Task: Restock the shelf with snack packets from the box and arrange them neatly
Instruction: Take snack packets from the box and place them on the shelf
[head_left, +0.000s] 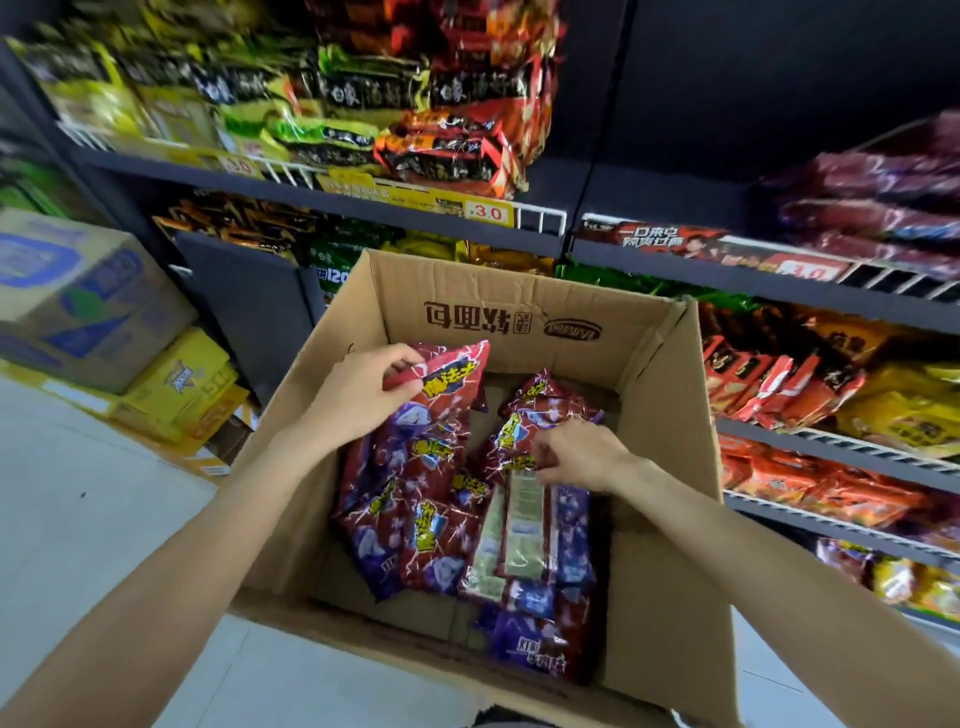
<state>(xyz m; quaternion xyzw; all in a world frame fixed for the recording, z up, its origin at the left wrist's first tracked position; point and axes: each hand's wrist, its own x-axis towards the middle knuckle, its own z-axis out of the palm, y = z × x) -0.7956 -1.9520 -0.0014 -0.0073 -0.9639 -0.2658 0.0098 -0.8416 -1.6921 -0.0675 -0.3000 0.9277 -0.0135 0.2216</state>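
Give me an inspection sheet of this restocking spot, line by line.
Surface: pale tiled floor under an open cardboard box.
Job's things: red-purple snack packets heaped loosely in the box; shelves stocked with packets.
Clutter: stacked cartons on the floor at left.
Grippers: left hand pinches one raised packet; right hand, fingers curled, is on a packet in the heap.
Cables: nothing seen.
Surroundings: price tags on shelf rails.

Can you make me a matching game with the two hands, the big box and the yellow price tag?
Things:
1. left hand
2. right hand
3. cardboard box
4. yellow price tag

Places or states:
A. on the shelf edge
B. holding up a red snack packet
C. open, with packets inside
D. reaching down onto the packet pile

Pairs: 1-B, 2-D, 3-C, 4-A
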